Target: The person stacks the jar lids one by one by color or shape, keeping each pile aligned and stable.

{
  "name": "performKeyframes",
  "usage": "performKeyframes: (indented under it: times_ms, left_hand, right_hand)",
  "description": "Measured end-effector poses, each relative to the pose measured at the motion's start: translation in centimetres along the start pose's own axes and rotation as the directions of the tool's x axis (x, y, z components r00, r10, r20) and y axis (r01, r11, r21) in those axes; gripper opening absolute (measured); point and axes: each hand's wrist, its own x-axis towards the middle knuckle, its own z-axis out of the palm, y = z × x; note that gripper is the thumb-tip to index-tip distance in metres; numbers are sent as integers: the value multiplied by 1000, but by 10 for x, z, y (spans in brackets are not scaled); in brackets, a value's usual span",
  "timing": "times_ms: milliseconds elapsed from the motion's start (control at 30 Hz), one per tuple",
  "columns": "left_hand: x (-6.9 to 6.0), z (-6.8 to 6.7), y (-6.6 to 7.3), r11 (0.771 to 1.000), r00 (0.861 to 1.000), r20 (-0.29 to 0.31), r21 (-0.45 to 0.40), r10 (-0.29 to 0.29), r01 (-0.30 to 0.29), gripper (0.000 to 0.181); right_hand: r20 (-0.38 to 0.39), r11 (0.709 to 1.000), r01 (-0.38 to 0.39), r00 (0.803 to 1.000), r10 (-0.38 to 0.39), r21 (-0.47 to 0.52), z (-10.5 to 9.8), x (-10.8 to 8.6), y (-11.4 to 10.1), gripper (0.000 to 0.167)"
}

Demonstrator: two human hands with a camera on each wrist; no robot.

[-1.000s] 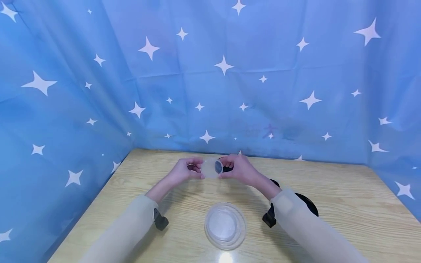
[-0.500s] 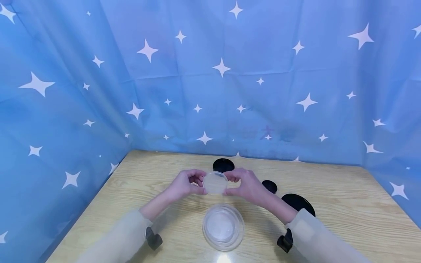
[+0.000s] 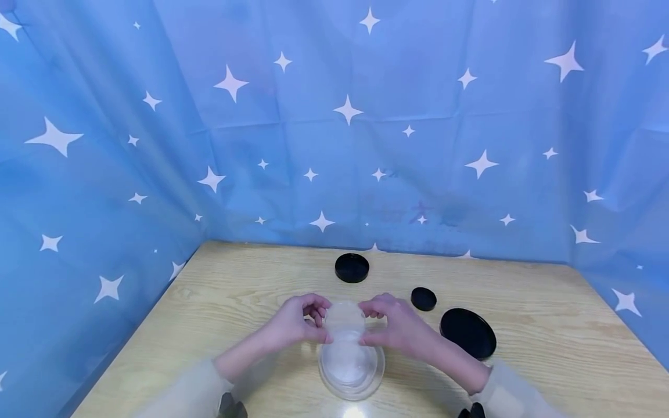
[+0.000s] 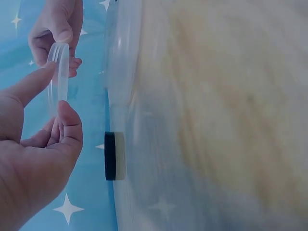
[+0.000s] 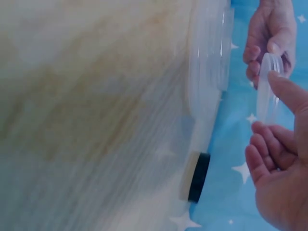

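A small clear round dish point(image 3: 345, 318) is pinched at its edges between both hands, raised above the table. My left hand point(image 3: 299, 319) grips its left edge with thumb and fingers; my right hand point(image 3: 394, 327) grips the right edge. In the left wrist view the dish point(image 4: 59, 77) appears edge-on, and in the right wrist view the dish point(image 5: 269, 89) does too. Just nearer the body, a stack of larger clear round dishes point(image 3: 351, 371) rests on the table, partly overlapped by the held dish in the head view.
On the wooden table point(image 3: 235, 278) lie a black round lid point(image 3: 352, 267) at the back, a small black disc point(image 3: 423, 298) right of the right hand, and a large black disc point(image 3: 467, 333) farther right. A blue star-patterned cloth point(image 3: 313, 145) hangs behind and at the left.
Both hands have brought the held dish toward the body, from near the back black lid to the far edge of the clear stack. The dish has turned from tilted to facing the head camera.
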Motion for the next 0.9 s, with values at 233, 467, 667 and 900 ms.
performKeyframes:
  times_ms: [233,467,667,900]
  left_hand:
    - [-14,5,1,999,1000,0,51,-2,2,55]
    - [-18,9,2,997,1000,12,78,5,-6,57]
    - [-20,13,0,997,1000,27,83,-1,-1,58]
    - [-25,19,-2,995,999,47,103,0,-5,57]
  right_hand:
    - [16,999,52,998,-52,8,6,-9,-4,56]
    - [46,1000,7,999,-7,9,9,-14,-5,54]
    - [67,1000,-18,998,17,23,11,-20,-8,53]
    - [76,1000,-24,997,23,15,14,-29,-10,55]
